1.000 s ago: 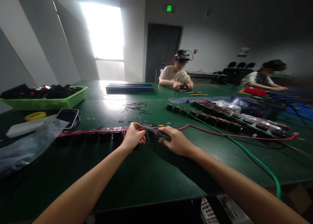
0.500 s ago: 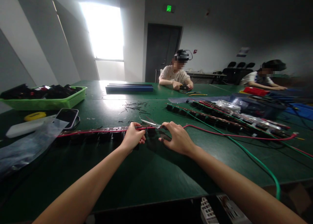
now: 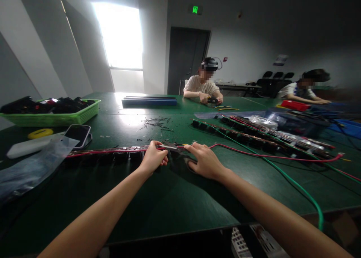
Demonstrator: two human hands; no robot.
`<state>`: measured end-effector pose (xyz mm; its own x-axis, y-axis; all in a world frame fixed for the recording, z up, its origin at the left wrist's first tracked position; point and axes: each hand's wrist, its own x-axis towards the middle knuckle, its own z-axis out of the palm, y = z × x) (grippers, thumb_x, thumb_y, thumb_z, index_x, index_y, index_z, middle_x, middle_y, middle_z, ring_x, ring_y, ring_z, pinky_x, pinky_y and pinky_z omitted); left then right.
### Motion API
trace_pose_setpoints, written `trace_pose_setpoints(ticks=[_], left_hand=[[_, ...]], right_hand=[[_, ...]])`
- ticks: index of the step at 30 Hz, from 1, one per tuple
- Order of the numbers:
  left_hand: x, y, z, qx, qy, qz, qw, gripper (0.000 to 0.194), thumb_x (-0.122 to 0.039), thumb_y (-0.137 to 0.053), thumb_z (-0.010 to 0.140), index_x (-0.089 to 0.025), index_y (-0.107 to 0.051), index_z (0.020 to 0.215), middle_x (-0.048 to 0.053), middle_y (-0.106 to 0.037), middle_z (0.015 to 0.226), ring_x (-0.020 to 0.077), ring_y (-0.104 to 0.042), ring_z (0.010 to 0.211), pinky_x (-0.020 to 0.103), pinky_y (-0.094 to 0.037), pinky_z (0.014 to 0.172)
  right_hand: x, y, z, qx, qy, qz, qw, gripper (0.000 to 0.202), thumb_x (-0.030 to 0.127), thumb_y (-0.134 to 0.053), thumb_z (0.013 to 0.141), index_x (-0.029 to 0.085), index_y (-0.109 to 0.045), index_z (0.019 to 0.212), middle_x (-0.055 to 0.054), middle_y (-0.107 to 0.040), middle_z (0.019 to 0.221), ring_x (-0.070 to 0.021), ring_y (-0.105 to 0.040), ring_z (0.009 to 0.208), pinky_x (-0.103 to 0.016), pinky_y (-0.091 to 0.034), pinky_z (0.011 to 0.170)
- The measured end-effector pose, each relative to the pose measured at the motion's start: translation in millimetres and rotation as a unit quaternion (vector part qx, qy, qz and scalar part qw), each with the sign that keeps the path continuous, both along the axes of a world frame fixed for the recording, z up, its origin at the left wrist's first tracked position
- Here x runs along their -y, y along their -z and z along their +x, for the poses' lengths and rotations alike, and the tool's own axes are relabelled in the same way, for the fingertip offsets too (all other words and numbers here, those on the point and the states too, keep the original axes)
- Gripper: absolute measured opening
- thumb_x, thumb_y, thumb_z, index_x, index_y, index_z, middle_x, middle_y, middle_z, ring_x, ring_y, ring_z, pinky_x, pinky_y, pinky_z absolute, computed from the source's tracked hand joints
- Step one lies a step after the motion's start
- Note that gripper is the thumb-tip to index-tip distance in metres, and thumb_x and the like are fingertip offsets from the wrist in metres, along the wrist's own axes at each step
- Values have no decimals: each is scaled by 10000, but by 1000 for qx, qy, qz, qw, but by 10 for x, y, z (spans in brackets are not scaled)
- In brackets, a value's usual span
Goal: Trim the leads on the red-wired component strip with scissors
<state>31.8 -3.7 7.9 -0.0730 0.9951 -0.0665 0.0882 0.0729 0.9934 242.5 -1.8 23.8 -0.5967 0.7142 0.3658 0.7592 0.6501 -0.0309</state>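
Observation:
A long black strip assembly (image 3: 113, 157) with a red cable (image 3: 96, 151) along its top lies across the table before me. My left hand (image 3: 154, 158) pinches at its right part, fingers closed round the red cable or strip; the exact grip is hidden. My right hand (image 3: 204, 161) holds scissors (image 3: 172, 148), whose blades point left and reach my left fingertips. The red cable runs on to the right beyond my right hand.
Cut black bits (image 3: 156, 122) lie behind my hands. At left are a green basket (image 3: 81, 117), a phone (image 3: 77, 134) and a plastic bag (image 3: 36, 168). More strips (image 3: 248, 137) and a green cable (image 3: 296, 184) lie right. Two people sit across the table.
The scissors have swung lower and their blades have come to my left fingertips. My right fingers have shifted slightly. My left hand has stayed in place.

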Motion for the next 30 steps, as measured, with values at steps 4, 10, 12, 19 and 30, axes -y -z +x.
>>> trace_pose_setpoints(ticks=[4,10,12,19,30], left_hand=[[-8,9,-2,4,0,-2,1000,409,-115,-598,739,-132,-405,1099,-33,-576,485,96,-529,365,140,-351,370],[-12,22,-1,-5,-1,4,1000,391,-108,-578,743,-133,-403,1092,-27,-579,485,104,-529,369,148,-353,365],[-13,23,-1,-8,0,5,1000,388,-104,-570,745,-130,-400,1093,-24,-579,484,106,-529,370,152,-359,365],[-15,27,-1,-14,2,10,1000,390,-102,-569,744,-130,-397,1092,-15,-591,497,108,-541,377,153,-370,369],[-22,32,-3,-19,2,12,1000,373,-92,-539,748,-132,-386,1087,-29,-575,475,110,-536,371,156,-370,358]], right_hand=[[-4,4,2,6,-4,3,1000,482,234,-585,741,199,-507,1215,-73,-567,1006,-222,-508,926,-323,-353,812],[4,-5,-1,21,-1,8,1000,480,245,-591,742,192,-511,1212,-76,-568,1008,-222,-508,911,-322,-351,806],[4,-6,0,22,-1,6,1000,479,243,-586,747,191,-508,1216,-78,-569,1011,-222,-508,915,-323,-351,808],[-2,-4,1,27,-2,5,1000,480,221,-575,748,191,-504,1222,-76,-573,1019,-222,-511,936,-319,-353,815],[-5,1,0,5,-7,-20,1000,454,210,-578,750,176,-516,1199,-85,-588,1020,-220,-523,922,-321,-361,806]])
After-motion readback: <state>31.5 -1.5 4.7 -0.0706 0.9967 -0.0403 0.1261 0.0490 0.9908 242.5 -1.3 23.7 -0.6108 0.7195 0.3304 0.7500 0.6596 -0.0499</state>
